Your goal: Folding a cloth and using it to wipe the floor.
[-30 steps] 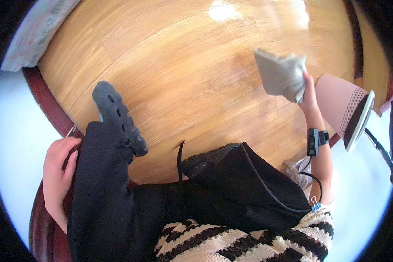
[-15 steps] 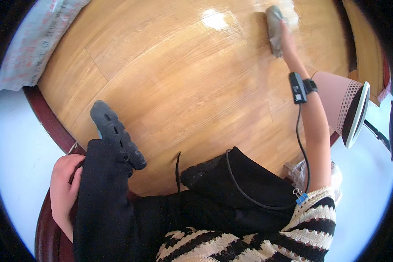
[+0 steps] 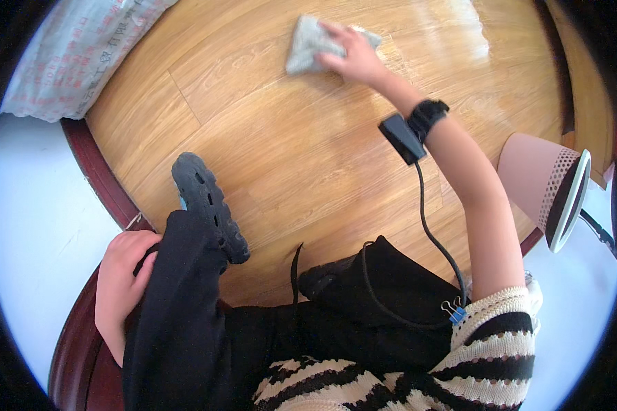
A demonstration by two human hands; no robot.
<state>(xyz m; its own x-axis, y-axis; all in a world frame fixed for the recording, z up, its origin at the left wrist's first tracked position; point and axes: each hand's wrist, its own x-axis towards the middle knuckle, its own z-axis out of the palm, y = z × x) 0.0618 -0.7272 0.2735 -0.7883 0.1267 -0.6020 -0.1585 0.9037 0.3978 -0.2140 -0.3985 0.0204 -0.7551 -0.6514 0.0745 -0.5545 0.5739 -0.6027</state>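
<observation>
My right hand (image 3: 355,58) presses a folded light grey cloth (image 3: 308,44) flat against the wood-patterned floor (image 3: 267,130), fingers spread over it and gripping it. The right arm is stretched far ahead, with a black strap and a small black box (image 3: 403,139) at the wrist. My left hand (image 3: 127,270) rests against the side of my black-trousered left knee (image 3: 178,274). It holds nothing; its thumb stands apart, and its fingertips are partly hidden.
A pink bin (image 3: 528,168) with a dotted band stands at the right by the wall. A large printed white sack (image 3: 75,58) lies far left. A dark red baseboard (image 3: 103,185) edges the floor. My dark clog (image 3: 209,205) stands ahead of me. A black cable (image 3: 428,226) hangs from the wrist box to a blue clip.
My right hand has swept the cloth leftward across the floor from the far right. My left hand stays by the knee; the whole view has shifted slightly.
</observation>
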